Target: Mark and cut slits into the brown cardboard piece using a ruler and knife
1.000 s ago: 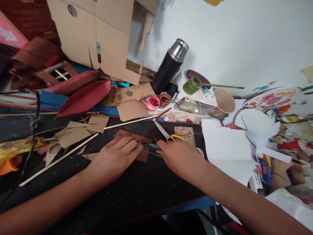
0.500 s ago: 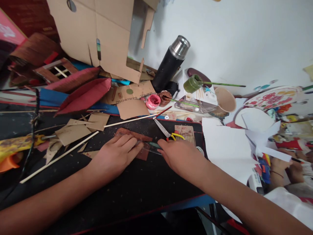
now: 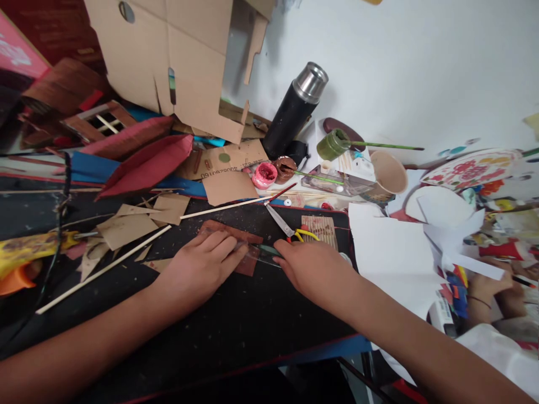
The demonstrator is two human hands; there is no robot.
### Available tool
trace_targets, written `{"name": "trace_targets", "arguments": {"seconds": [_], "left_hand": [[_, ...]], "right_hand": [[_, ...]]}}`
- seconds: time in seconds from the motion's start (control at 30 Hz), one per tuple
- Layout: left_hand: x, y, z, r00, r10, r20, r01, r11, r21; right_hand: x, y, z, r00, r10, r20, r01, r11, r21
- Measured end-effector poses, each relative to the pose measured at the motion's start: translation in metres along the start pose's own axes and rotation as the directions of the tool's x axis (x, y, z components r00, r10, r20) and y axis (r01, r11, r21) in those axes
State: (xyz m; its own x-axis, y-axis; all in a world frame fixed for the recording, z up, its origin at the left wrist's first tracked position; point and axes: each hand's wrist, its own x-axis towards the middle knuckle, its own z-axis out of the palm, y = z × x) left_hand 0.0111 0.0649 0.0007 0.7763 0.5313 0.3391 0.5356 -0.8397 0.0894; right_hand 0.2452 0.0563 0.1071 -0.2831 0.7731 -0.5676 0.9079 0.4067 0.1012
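Observation:
My left hand (image 3: pixel 206 264) presses down with bent fingers on a clear ruler (image 3: pixel 265 260) laid over a small reddish-brown painted piece of cardboard (image 3: pixel 246 268). Part of the cardboard and the ruler's left end are hidden under that hand. To the right, my right hand (image 3: pixel 314 266) is closed around a slim greenish tool (image 3: pixel 266 248) that points left along the ruler; its tip and exact kind are hard to make out. Scissors (image 3: pixel 281 221) with yellow and red handles lie just beyond my right hand, near a corrugated cardboard piece (image 3: pixel 322 229).
Cardboard scraps (image 3: pixel 126 227) and a thin wooden stick (image 3: pixel 105 269) lie at left, by a yellow glue gun (image 3: pixel 37 252). Paint jars (image 3: pixel 264 175) and a black thermos (image 3: pixel 290 115) stand behind. White paper (image 3: pixel 391 252) lies right; another person's hand (image 3: pixel 484 286) shows at far right.
Both hands stay almost in place over the cardboard. The whole view has shifted very slightly; slightly more of the greenish tool shows between the hands.

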Motion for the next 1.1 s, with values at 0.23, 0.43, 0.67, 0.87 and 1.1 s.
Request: {"name": "trace_targets", "arguments": {"seconds": [0.23,0.43,0.67,0.87,1.1], "left_hand": [[-0.0011,0.0007,0.0032,1.0,-0.017,0.0,0.017,1.0,-0.015],[0.0002,0.0002,0.0002,1.0,0.001,0.008,-0.001,1.0,-0.005],[0.0014,0.0,-0.0026,0.999,-0.003,0.036,0.003,1.0,-0.025],[0.0022,-0.0002,-0.0028,1.0,-0.005,0.018,0.005,0.999,-0.04],[0.0045,-0.0004,-0.0055,1.0,-0.018,-0.01,0.017,0.998,-0.061]], "right_hand": [[-0.0053,0.0014,0.0014,1.0,0.005,0.003,-0.005,0.998,0.065],[-0.0086,0.003,0.0046,0.998,-0.023,-0.064,0.029,0.995,0.094],[-0.0059,0.0006,0.0049,0.998,-0.029,-0.064,0.032,0.998,0.057],[-0.0055,0.0009,0.0044,0.999,-0.016,-0.051,0.018,0.999,0.042],[-0.0006,-0.0009,0.0067,0.995,-0.05,-0.086,0.05,0.999,0.0]]}}
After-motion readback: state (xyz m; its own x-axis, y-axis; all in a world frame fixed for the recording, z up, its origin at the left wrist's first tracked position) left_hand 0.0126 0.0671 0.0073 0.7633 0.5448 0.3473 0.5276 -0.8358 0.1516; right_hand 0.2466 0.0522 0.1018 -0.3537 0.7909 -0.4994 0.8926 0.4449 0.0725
